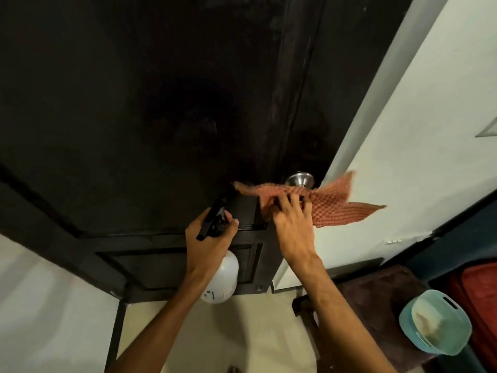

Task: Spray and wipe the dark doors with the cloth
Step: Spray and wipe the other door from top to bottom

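Observation:
A dark wooden door (150, 109) fills most of the view, with a round metal knob (299, 179) at its right edge. My right hand (291, 224) grips an orange checked cloth (330, 204) and holds it against the door just below the knob; the cloth's loose ends hang out to the right. My left hand (208, 242) grips the black trigger head of a white spray bottle (222, 281), whose nozzle points at the door's lower panel. The bottle's body hangs below my left hand.
A pale wall (419, 135) stands right of the door. At the lower right a dark wooden stool (376, 297) carries a teal plastic container (435, 323). Something red (478, 297) lies beyond it. The floor (242, 332) is pale tile.

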The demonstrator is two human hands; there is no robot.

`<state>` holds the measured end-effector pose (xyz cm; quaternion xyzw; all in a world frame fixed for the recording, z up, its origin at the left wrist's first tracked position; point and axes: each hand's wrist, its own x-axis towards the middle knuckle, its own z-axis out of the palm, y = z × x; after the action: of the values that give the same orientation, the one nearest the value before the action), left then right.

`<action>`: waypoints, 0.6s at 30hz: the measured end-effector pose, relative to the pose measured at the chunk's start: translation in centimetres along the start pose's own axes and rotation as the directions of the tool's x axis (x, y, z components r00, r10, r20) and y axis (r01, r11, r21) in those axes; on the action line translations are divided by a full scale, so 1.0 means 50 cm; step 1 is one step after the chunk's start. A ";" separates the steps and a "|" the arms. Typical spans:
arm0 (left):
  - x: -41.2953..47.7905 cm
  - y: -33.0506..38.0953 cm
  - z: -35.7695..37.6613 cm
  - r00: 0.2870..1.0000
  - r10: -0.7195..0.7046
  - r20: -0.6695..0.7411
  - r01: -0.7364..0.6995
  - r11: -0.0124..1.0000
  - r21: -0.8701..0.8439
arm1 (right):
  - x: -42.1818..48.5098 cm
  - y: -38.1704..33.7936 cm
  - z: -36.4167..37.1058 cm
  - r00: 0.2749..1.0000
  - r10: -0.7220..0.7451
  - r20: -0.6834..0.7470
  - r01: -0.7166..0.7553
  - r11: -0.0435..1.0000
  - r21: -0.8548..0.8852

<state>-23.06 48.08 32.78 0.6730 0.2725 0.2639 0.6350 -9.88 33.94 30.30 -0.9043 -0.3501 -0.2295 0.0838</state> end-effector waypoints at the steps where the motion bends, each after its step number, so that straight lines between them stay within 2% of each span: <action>1: -0.005 0.002 -0.001 1.000 -0.007 0.006 0.007 1.000 -0.007 | -0.012 0.008 0.005 0.999 -0.039 0.000 0.039 0.998 0.047; 2: -0.011 0.003 -0.003 1.000 -0.013 0.008 0.013 1.000 -0.012 | -0.027 0.014 0.006 0.998 -0.049 0.024 0.045 0.989 0.141; 3: -0.018 0.005 -0.005 1.000 -0.018 0.011 0.018 1.000 -0.014 | -0.041 0.018 0.002 0.999 0.001 0.043 -0.012 0.964 0.265; 4: -0.027 0.008 -0.009 1.000 -0.020 0.012 0.020 1.000 -0.024 | -0.056 0.023 -0.001 0.992 0.111 0.061 -0.126 0.907 0.402; 5: -0.033 0.011 -0.014 1.000 -0.023 0.007 0.023 0.999 -0.034 | -0.065 0.024 -0.009 0.956 0.290 0.045 -0.267 0.799 0.539; 6: -0.037 0.014 -0.020 1.000 -0.022 -0.001 0.022 0.999 -0.045 | -0.065 0.024 -0.016 0.862 0.506 0.026 -0.388 0.627 0.675; 7: -0.041 0.016 -0.025 1.000 -0.012 -0.006 0.012 0.999 -0.049 | -0.057 0.024 -0.025 0.721 0.691 0.045 -0.438 0.405 0.802; 8: -0.041 0.016 -0.029 1.000 -0.003 -0.012 0.002 0.999 -0.042 | -0.041 0.030 -0.034 0.580 0.804 0.130 -0.392 0.136 0.910; 9: -0.047 0.018 -0.033 1.000 0.006 -0.018 -0.007 0.999 -0.032 | -0.026 0.031 -0.041 0.492 0.823 0.284 -0.277 -0.161 0.947; 10: -0.053 0.015 -0.038 1.000 0.007 -0.024 -0.007 1.000 -0.027 | -0.008 0.030 -0.050 0.478 0.757 0.446 -0.149 -0.431 0.890; 11: -0.062 0.012 -0.041 1.000 0.009 -0.027 -0.010 1.000 -0.027 | 0.006 0.028 -0.057 0.490 0.647 0.585 -0.086 -0.632 0.770; 12: -0.071 0.009 -0.043 0.999 0.013 -0.030 -0.014 0.999 -0.029 | 0.012 0.026 -0.059 0.502 0.534 0.680 -0.054 -0.765 0.641; 14: -0.090 0.003 -0.041 1.000 0.017 -0.025 -0.018 1.000 -0.022 | 0.008 0.014 -0.073 0.531 0.395 0.750 -0.023 -0.878 0.478; 18: -0.116 0.003 -0.028 1.000 0.004 -0.017 -0.005 0.999 -0.047 | -0.012 0.035 -0.113 0.534 0.346 0.772 0.038 -0.921 0.387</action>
<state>-28.14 44.99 32.97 0.6560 0.2703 0.2773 0.6478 -11.10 30.52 35.02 -0.2149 0.1795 0.2019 0.9385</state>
